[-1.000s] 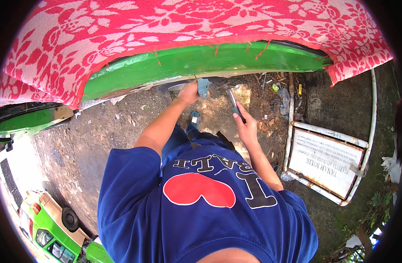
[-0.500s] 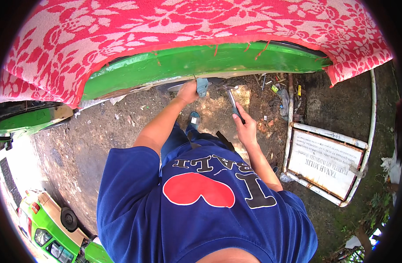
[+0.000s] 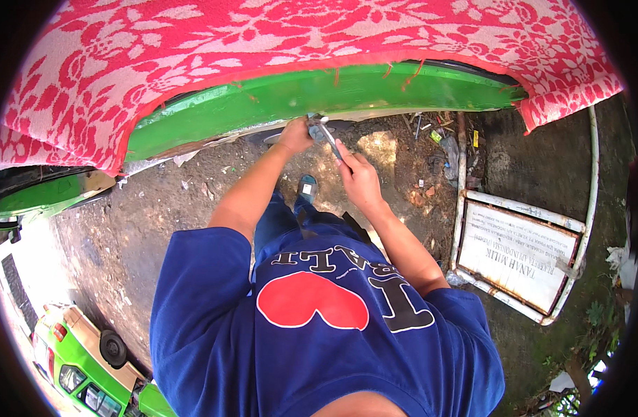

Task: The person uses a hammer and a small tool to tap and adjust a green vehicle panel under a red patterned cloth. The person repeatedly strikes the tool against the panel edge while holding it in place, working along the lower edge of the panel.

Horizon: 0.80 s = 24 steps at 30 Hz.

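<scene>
My left hand (image 3: 296,135) is closed around a grey-blue block-like piece (image 3: 315,131), held against the lower edge of a green vehicle panel (image 3: 263,102). Its exact kind is hard to make out. A hammer (image 3: 328,137) with a shiny metal shaft is gripped in my right hand (image 3: 360,179). The hammer's head is right at the grey-blue piece, touching it or nearly so. Along that spot the panel's bottom strip is pale tan, and the contact itself is partly hidden by my left hand and the hammer.
A red and white floral cloth (image 3: 214,42) drapes over the vehicle. On the right lies a rusty white-framed sign (image 3: 517,243). Litter (image 3: 433,132) is scattered on the dirt ground (image 3: 159,264). Lower left stands another green and tan vehicle (image 3: 89,354). My sandalled foot (image 3: 307,187) is below my hands.
My right hand has swung the hammer up and to the left, bringing its head to the grey-blue piece. My left hand has shifted slightly left and up, still holding that piece.
</scene>
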Motion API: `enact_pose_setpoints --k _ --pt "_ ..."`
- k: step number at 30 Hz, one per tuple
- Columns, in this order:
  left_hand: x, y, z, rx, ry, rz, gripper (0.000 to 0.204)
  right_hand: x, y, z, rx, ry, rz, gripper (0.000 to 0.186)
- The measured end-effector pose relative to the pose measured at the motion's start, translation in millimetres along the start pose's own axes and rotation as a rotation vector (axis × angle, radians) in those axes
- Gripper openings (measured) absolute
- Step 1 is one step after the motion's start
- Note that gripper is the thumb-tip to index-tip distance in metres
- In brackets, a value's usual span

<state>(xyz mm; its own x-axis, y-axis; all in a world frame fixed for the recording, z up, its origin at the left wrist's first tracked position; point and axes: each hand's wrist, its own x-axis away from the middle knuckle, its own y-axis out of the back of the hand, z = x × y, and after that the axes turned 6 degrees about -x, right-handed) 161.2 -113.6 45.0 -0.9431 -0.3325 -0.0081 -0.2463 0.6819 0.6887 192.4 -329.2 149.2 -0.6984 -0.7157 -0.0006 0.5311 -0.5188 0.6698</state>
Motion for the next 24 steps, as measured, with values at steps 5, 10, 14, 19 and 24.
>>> enact_pose_setpoints --k 5,10,14,19,24 --pt "-13 1 25 0.187 0.103 -0.052 0.032 5 15 17 -0.162 0.026 -0.125 0.046" --pt "10 -10 58 0.019 0.137 -0.077 0.031 7 6 -5 -0.062 -0.008 -0.045 0.047" --pt "28 4 42 0.022 0.071 -0.021 0.039 28 24 -1 -0.209 -0.043 -0.139 0.045" --pt "45 -11 26 -0.078 -0.055 0.085 0.043 32 34 -16 -0.233 -0.122 -0.099 0.044" --pt "40 -17 25 -0.051 -0.067 0.044 0.042 34 36 -14 -0.272 -0.117 -0.136 0.046"
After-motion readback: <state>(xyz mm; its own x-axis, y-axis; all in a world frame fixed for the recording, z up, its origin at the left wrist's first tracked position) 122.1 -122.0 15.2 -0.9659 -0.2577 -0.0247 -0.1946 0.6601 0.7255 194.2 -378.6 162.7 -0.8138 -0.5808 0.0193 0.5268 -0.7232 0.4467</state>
